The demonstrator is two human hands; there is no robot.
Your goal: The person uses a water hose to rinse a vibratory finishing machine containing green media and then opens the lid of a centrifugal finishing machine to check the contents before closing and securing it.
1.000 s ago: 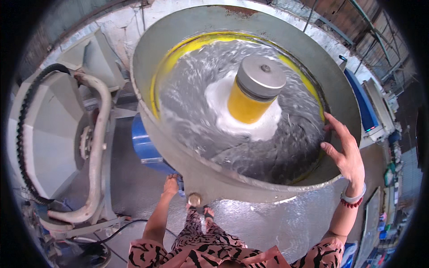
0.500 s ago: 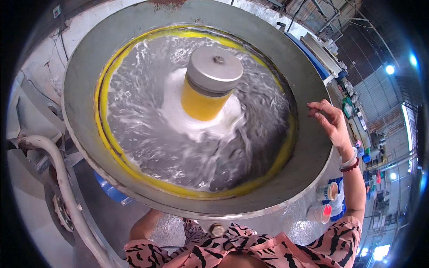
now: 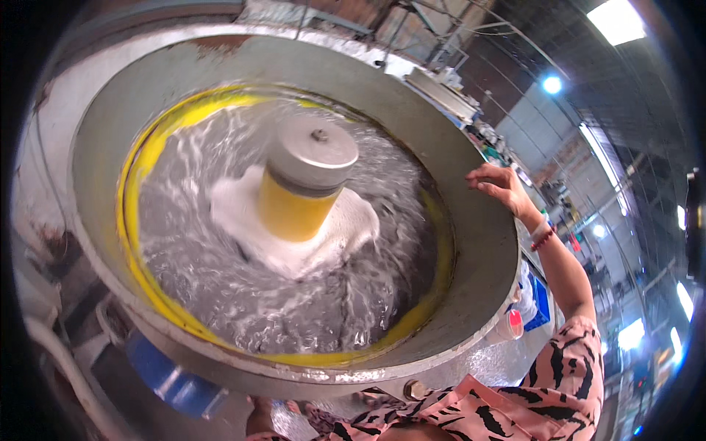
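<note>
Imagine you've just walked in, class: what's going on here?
A person stands at a large grey bowl, the right hand loosely curled over its rim, holding nothing visible. The left hand is hidden below the bowl. Inside, streaky grey liquid appears to swirl, with white foam around a yellow, metal-capped column.

— What does the bowl [image 3: 482,250] look made of?
— To me it looks like metal, matt grey, with rough rust [image 3: 224,48] on its far rim.
— And inside the bowl?
— The cap [image 3: 312,154] in its middle is smooth metal, softly shining; the yellow lining [image 3: 147,154] looks like smooth plastic. My sleeve [image 3: 566,367], beside the bowl, is of matt cloth.
</note>
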